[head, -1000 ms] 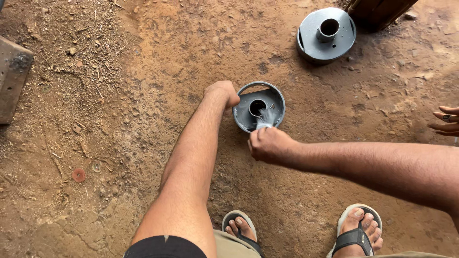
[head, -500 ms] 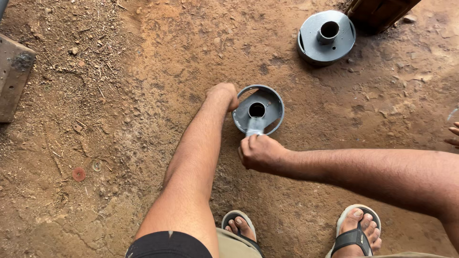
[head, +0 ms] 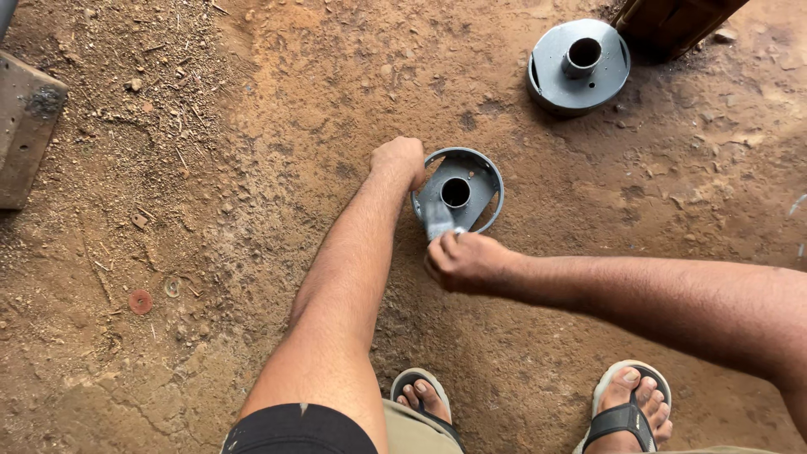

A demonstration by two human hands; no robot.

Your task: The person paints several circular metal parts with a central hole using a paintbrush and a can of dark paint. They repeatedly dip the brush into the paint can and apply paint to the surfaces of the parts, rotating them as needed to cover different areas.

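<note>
Gripping the near-left rim of a grey metal disc (head: 471, 181) on the dirt ground (head: 252, 168), the left hand (head: 399, 160) has its fingers closed on the edge. The right hand (head: 466, 262), just beside the disc's near side, pinches a small brush (head: 439, 225) whose bristles lie on the disc. A second disc (head: 578, 69) sits well apart, farther away to the right.
</note>
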